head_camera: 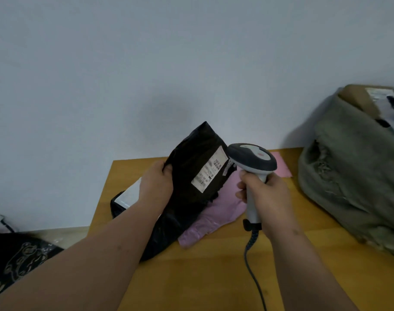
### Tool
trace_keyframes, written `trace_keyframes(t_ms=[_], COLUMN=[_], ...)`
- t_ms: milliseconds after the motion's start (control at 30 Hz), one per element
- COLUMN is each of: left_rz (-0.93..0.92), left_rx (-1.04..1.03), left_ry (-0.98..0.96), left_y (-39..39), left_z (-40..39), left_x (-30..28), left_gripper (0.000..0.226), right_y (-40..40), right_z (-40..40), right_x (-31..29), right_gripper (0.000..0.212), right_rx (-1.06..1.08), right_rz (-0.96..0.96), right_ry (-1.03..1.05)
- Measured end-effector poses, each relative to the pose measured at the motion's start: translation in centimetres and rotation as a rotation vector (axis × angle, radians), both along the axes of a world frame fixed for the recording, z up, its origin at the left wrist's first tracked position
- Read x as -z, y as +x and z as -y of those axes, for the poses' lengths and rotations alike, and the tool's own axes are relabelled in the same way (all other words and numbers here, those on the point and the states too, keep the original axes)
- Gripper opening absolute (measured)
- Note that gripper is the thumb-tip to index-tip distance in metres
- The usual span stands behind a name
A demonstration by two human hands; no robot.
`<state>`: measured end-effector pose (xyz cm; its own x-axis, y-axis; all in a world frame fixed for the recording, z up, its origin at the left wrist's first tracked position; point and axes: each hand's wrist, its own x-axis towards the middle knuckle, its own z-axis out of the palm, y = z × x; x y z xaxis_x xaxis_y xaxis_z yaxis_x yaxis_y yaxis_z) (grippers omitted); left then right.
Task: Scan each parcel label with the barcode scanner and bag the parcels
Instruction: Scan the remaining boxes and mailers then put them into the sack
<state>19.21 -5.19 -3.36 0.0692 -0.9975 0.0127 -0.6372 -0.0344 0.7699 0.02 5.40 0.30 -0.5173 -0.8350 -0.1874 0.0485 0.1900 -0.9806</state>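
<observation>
The left hand [156, 184] holds a black parcel [198, 164] by its left edge, with the thumb and fingers pinched on the plastic, and it keeps the parcel raised and tilted above the wooden worktop [214, 272]. The white label [209, 169] on the parcel faces toward the camera and lies slanted. The right hand [266, 198] has its fingers wrapped around the handle of the grey barcode scanner [252, 162], whose head is just beside the right end of the label (I cannot tell if they touch). A dark cable [253, 263] hangs from the handle down over the worktop. Under the raised parcel lie a pink parcel [214, 217] and another black parcel [166, 230] with a white label, both resting on the worktop. At the right side stands a large grey-green sack [353, 176], open on top, with a brown box [362, 97] showing inside it.
</observation>
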Motion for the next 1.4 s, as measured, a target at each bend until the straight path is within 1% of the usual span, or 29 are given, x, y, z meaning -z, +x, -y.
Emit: trace_keyframes(t_ms=[100, 233, 333, 400, 433, 533, 700, 800, 933, 1033, 1200, 1233, 1333, 1400], left_rz=[-0.156, -0.253, -0.428, -0.462, -0.435, -0.270, -0.170, -0.070, 0.019, 0.056, 0.081, 0.075, 0.068, 0.066], left_rx=[0.038, 0.032, -0.011, -0.068, -0.095, -0.146, -0.219, -0.237, -0.200, -0.183, -0.215, -0.217, -0.216, -0.224], left_ry=[0.041, 0.095, 0.179, 0.225, 0.244, 0.328, 0.517, 0.560, 0.558, 0.584, 0.546, 0.542, 0.555, 0.555], left_y=[-1.2, -3.1, -4.7, -5.4, -5.6, -5.9, -5.8, -5.4, -5.1, -4.9, -5.1, -5.1, -4.9, -4.8], left_z=[-1.3, -2.2, -2.9, -3.3, -3.6, -4.6, -6.7, -7.5, -8.0, -8.0, -7.9, -7.7, -7.1, -6.7], left_x=[-1.1, -2.0, -1.7, -0.5, 0.3, 3.2, 7.3, 8.8, 10.0, 10.4, 10.9, 11.0, 10.9, 11.2], left_gripper=[0.022, 0.024, 0.022, 0.022, 0.025, 0.035, 0.054, 0.057, 0.055, 0.061, 0.042, 0.042, 0.054, 0.056], right_y=[-0.8, -2.5, -4.5, -5.9, -6.7, -8.5, -9.2, -9.2, -8.9, -8.6, -8.6, -8.7, -8.5, -8.3], right_z=[-1.2, -2.3, -2.9, -3.4, -3.6, -3.8, -3.9, -4.1, -3.9, -3.5, -3.4, -3.3, -3.0, -2.9], right_x=[-0.6, -1.2, -1.3, -0.9, -0.5, 0.8, 3.5, 5.0, 5.9, 6.2, 6.4, 6.5, 6.5, 6.4], right_gripper=[0.014, 0.014, 0.008, 0.008, 0.010, 0.016, 0.019, 0.019, 0.018, 0.018, 0.019, 0.019, 0.017, 0.017], right_rx=[0.007, -0.018, -0.032, -0.033, -0.035, -0.074, -0.102, -0.149, -0.184, -0.206, -0.195, -0.189, -0.189, -0.201], right_rz=[0.038, 0.058, 0.046, 0.058, 0.059, 0.037, 0.078, 0.044, 0.049, 0.076, 0.110, 0.112, 0.119, 0.121], right_ry=[-0.012, -0.011, -0.001, 0.022, 0.043, 0.118, 0.246, 0.320, 0.389, 0.410, 0.450, 0.456, 0.474, 0.489])
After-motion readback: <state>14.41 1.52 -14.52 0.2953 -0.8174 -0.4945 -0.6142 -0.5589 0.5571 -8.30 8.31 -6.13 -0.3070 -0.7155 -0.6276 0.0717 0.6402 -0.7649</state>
